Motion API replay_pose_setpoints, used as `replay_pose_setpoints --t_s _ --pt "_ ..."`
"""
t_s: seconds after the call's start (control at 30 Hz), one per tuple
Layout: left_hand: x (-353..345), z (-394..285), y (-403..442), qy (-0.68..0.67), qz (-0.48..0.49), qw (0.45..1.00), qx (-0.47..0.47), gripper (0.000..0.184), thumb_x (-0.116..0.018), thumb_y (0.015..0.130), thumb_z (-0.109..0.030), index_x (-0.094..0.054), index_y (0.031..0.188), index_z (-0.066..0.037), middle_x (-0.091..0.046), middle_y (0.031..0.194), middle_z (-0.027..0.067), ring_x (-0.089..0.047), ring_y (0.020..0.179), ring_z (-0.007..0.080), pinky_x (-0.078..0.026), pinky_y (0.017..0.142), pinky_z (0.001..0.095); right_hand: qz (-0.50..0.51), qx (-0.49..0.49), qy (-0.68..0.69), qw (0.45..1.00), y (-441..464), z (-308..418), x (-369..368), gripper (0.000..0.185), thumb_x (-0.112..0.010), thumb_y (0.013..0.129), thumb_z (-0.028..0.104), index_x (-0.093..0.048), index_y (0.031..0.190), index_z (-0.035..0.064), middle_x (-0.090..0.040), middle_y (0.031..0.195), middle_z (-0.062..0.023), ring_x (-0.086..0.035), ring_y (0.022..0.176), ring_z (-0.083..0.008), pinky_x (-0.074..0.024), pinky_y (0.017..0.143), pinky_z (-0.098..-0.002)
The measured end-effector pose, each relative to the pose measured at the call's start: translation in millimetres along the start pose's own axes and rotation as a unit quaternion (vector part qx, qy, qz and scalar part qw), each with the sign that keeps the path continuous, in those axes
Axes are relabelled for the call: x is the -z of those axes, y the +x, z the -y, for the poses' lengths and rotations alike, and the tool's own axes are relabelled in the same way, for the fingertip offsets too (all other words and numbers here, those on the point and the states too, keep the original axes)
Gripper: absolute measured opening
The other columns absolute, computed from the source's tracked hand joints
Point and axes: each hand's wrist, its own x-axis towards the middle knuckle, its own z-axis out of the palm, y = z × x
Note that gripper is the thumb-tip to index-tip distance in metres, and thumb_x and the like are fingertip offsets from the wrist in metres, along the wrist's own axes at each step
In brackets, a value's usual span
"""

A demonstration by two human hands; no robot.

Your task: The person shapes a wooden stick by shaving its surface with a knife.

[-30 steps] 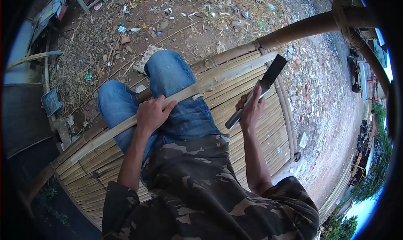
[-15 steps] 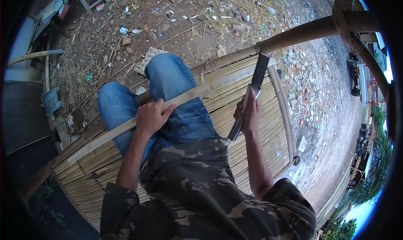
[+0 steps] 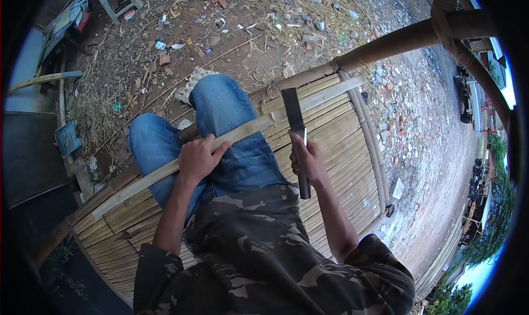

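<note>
A long pale bamboo strip (image 3: 245, 130) lies slantwise across my thighs, over blue jeans (image 3: 223, 103). My left hand (image 3: 197, 157) grips it near its middle, fingers over the top and thumb along it. My right hand (image 3: 310, 162) is wrapped around the metal handle of a knife (image 3: 293, 110) with a broad dark blade. The blade points up and slightly left, and it overlaps the strip right of my knee; whether it touches the strip I cannot tell.
I sit on a bamboo slat platform (image 3: 336, 150) edged by a thick bamboo pole (image 3: 386, 48). Beyond it is littered ground with a plastic stool (image 3: 118, 0) at the upper left. A parked vehicle (image 3: 474, 101) stands far right.
My right hand has moved left with the knife, and the blade has swung from pointing up-right to up-left, now over the strip. My left hand has stayed nearly still on the strip.
</note>
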Motion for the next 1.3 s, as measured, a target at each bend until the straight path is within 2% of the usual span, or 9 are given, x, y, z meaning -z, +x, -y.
replay_pose_setpoints --t_s 0.1,0.23,0.4,0.53,0.7,0.77,0.97,1.1,1.3 --pt "2 -4 -6 -0.013 0.014 1.0 0.013 0.056 -0.054 0.093 -0.055 -0.056 0.068 -0.005 -0.064 0.062 0.0182 -0.066 0.06 0.0359 -0.052 0.053 0.0454 -0.217 0.184 0.24 0.928 -5 41 -6 0.043 -0.046 0.101 0.046 -0.04 0.075 0.012 -0.045 0.057 -0.0004 -0.044 0.042 -0.0091 -0.0353 0.037 -0.0254" --pt "-1 -2 -4 0.019 0.013 1.0 0.007 0.057 -0.052 0.094 -0.056 -0.056 0.068 -0.005 -0.064 0.061 0.018 -0.066 0.06 0.0356 -0.051 0.053 0.0451 0.111 -0.036 -0.212 0.97 -12 -11 -19 0.047 -0.051 0.098 0.051 -0.049 0.082 0.0074 -0.043 0.057 0.0011 -0.046 0.046 -0.0069 -0.038 0.043 -0.0244" --pt "-2 -3 -7 -0.015 0.021 0.999 0.022 0.057 -0.052 0.094 -0.056 -0.057 0.07 -0.004 -0.064 0.062 0.0176 -0.066 0.059 0.0352 -0.052 0.053 0.0448 -0.174 0.168 0.158 0.957 2 12 -19 0.047 -0.049 0.099 0.051 -0.048 0.083 0.0067 -0.047 0.059 -0.0015 -0.048 0.047 -0.0099 -0.0405 0.044 -0.027" --pt "3 -4 -5 0.011 0.029 0.999 0.019 0.059 -0.052 0.093 -0.057 -0.058 0.071 -0.003 -0.064 0.062 0.0178 -0.066 0.06 0.035 -0.052 0.054 0.0449 0.049 0.004 -0.196 0.979 -7 -10 -23 0.047 -0.049 0.098 0.052 -0.044 0.081 0.0095 -0.045 0.059 -0.0009 -0.048 0.047 -0.0095 -0.0395 0.042 -0.0243" --pt "-3 -5 -9 -0.014 0.016 0.999 0.025 0.059 -0.052 0.093 -0.058 -0.058 0.07 -0.004 -0.063 0.061 0.0176 -0.066 0.06 0.035 -0.052 0.054 0.0448 -0.205 0.204 0.174 0.941 1 16 -19 0.044 -0.05 0.099 0.05 -0.044 0.082 0.0093 -0.046 0.06 -0.0011 -0.045 0.046 -0.0101 -0.0387 0.042 -0.0269" --pt "1 -4 -3 -0.01 0.001 1.0 0.016 0.059 -0.052 0.093 -0.058 -0.058 0.07 -0.004 -0.063 0.06 0.0176 -0.066 0.06 0.0352 -0.052 0.054 0.0448 -0.012 0.004 -0.175 0.985 4 -17 -17 0.042 -0.05 0.1 0.048 -0.044 0.082 0.0099 -0.046 0.059 -0.0009 -0.044 0.046 -0.0097 -0.0384 0.042 -0.0272" --pt "-5 -5 -8 -0.011 0.006 1.0 0.021 0.059 -0.052 0.093 -0.058 -0.058 0.07 -0.004 -0.063 0.059 0.0172 -0.066 0.058 0.0355 -0.052 0.053 0.0452 -0.178 0.179 0.15 0.956 -7 26 -13 0.043 -0.046 0.102 0.046 -0.041 0.078 0.0101 -0.042 0.054 0.0005 -0.044 0.04 -0.0082 -0.0338 0.037 -0.0236" --pt "0 -7 -5 -0.024 0.012 0.999 0.023 0.057 -0.055 0.093 -0.055 -0.056 0.07 -0.003 -0.062 0.062 0.0196 -0.065 0.062 0.0391 -0.05 0.055 0.0475 0.059 0.003 -0.185 0.981 -6 -14 -21 0.042 -0.048 0.101 0.046 -0.046 0.082 0.0079 -0.047 0.059 -0.0017 -0.048 0.043 -0.011 -0.0387 0.04 -0.0246" --pt "-6 -6 -7 -0.002 -0.005 1.0 0.011 0.059 -0.052 0.093 -0.058 -0.057 0.068 -0.005 -0.062 0.057 0.0167 -0.065 0.056 0.0354 -0.051 0.051 0.0454 -0.148 0.155 0.08 0.974 4 -3 -19 0.044 -0.049 0.1 0.049 -0.045 0.081 0.0088 -0.046 0.059 -0.0011 -0.047 0.044 -0.0099 -0.0379 0.04 -0.0256"
